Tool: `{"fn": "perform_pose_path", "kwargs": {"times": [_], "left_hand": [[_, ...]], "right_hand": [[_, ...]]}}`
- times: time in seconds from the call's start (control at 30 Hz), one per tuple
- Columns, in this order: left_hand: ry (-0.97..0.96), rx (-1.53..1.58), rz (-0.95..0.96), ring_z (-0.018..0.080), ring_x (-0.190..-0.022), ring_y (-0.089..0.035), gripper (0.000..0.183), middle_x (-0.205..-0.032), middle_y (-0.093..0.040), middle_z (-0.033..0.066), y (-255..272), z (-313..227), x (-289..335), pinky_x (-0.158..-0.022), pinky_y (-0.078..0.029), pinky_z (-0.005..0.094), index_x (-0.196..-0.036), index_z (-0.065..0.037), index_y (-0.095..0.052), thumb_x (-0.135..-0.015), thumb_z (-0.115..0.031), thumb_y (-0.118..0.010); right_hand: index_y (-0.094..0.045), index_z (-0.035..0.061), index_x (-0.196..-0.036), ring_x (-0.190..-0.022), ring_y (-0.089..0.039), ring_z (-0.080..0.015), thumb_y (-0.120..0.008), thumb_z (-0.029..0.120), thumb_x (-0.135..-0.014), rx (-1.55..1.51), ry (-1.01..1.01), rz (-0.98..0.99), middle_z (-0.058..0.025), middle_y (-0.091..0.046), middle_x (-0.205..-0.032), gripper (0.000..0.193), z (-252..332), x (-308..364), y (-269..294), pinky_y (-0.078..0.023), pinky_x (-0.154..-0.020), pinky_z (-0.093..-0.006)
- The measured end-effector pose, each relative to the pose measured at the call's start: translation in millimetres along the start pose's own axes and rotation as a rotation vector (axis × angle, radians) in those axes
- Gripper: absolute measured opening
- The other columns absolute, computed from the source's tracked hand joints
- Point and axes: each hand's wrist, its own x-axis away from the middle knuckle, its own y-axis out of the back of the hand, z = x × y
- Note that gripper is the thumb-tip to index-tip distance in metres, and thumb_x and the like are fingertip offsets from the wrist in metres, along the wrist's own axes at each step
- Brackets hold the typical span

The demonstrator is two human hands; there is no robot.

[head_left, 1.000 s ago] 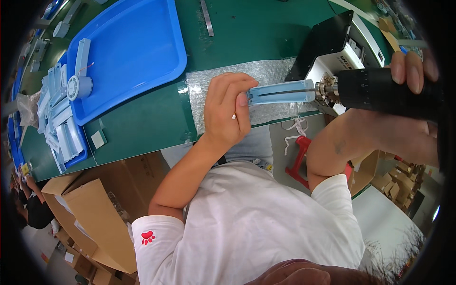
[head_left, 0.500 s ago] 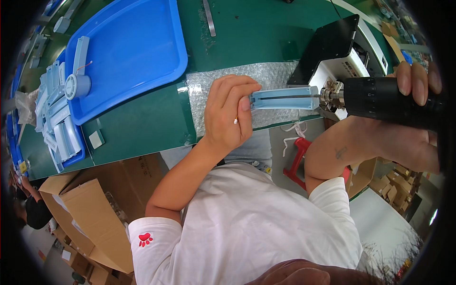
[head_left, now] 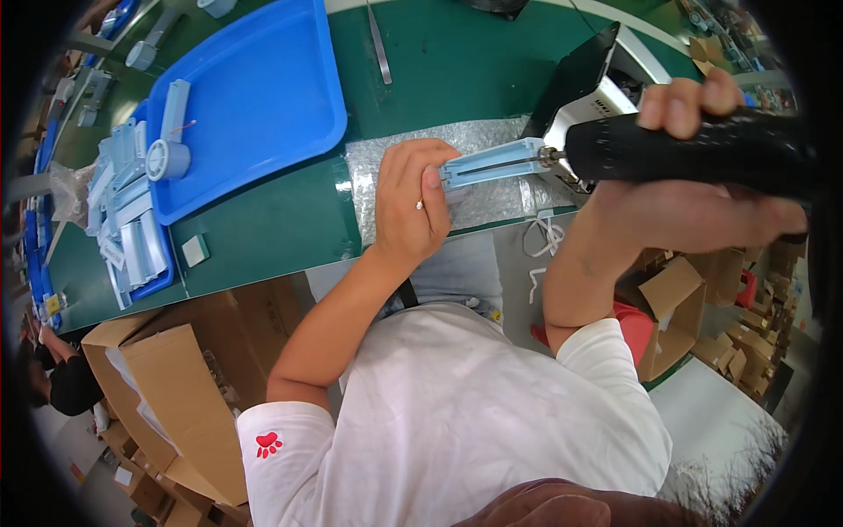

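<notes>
Green matting is covering the table point(head_left: 263, 241), which is running across the far half of the view, with a sheet of silvery bubble wrap point(head_left: 492, 198) lying on it in front of the person. On that sheet a long pale blue plastic part point(head_left: 492, 162) is lying on its side, pointing left to right. The left hand point(head_left: 411, 206) is pressing down on the left end of the part, fingers curled over it and thumb set against its near edge (a small ring is showing on one finger). The right hand point(head_left: 694, 198) is clenching the black electric screwdriver point(head_left: 694, 149), held level, and its metal bit is meeting the right end of the blue part. Just behind the screwdriver a white box-shaped device point(head_left: 588, 101) with a black panel is standing on the table. To the far left a large blue tray point(head_left: 263, 88) is holding a pale blue round-headed piece point(head_left: 167, 158), and more pale blue parts point(head_left: 127, 233) are piling up at its left edge. A small white square block point(head_left: 195, 250) is sitting on the mat near the tray. Brown cardboard boxes point(head_left: 167, 386) are standing below the table's near edge.
</notes>
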Motion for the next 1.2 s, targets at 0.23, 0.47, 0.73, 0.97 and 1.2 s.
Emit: {"fn": "perform_pose_path", "kwargs": {"times": [0.23,0.47,0.73,0.97,1.2], "left_hand": [[0.145,-0.082,0.253,0.0346,-0.093,-0.062,0.032,-0.099,-0.065,0.0195,53,11,-45,-0.086,-0.049,0.04,-0.107,0.003,-0.064,-0.109,-0.014,-0.037],[0.386,-0.049,0.055,0.0413,-0.096,-0.067,0.047,-0.102,-0.07,0.0244,107,86,-226,-0.087,-0.049,0.0469,-0.103,0.004,-0.067,-0.109,-0.032,-0.037],[0.662,-0.629,-0.212,0.0505,-0.131,-0.048,0.053,-0.142,-0.049,0.0305,58,287,-399,-0.109,-0.038,0.0615,-0.132,0.002,-0.055,-0.108,-0.043,-0.04],[0.445,-0.993,-0.128,0.0418,-0.142,-0.04,0.09,-0.151,-0.044,0.0228,78,323,-380,-0.117,-0.03,0.0571,-0.15,-0.007,-0.043,-0.088,-0.069,-0.064],[0.592,-0.995,0.176,0.0355,-0.117,-0.065,0.06,-0.126,-0.067,0.0155,209,304,-324,-0.095,-0.052,0.0491,-0.118,-0.012,-0.066,-0.077,-0.049,-0.086]], "right_hand": [[-0.048,0.0003,-0.117,-0.078,-0.061,-0.0202,-0.062,0.064,-0.083,-0.318,0.099,-0.015,-0.0134,-0.055,-0.102,0.074,22,-45,-36,-0.051,-0.064,-0.0332],[-0.032,-0.0035,-0.122,-0.066,-0.056,-0.0138,-0.074,0.021,-0.087,-0.52,0.105,0.085,-0.0094,-0.045,-0.095,0.06,85,-66,34,-0.051,-0.056,-0.0262],[-0.021,-0.0057,-0.148,-0.055,-0.056,-0.0148,-0.076,0.037,-0.093,-0.15,0.115,0.045,-0.012,-0.047,-0.089,0.089,38,-38,21,-0.053,-0.04,-0.0241],[-0.024,-0.0061,-0.148,-0.057,-0.053,-0.0139,-0.086,0.021,-0.086,-0.17,0.098,0.08,-0.0107,-0.045,-0.089,0.092,34,-35,53,-0.051,-0.043,-0.0193],[-0.015,0.005,-0.156,-0.048,-0.059,-0.0186,-0.069,0.038,-0.096,-0.158,0.002,0.086,-0.0128,-0.051,-0.083,0.087,41,-39,29,-0.055,-0.038,-0.0298]]}}
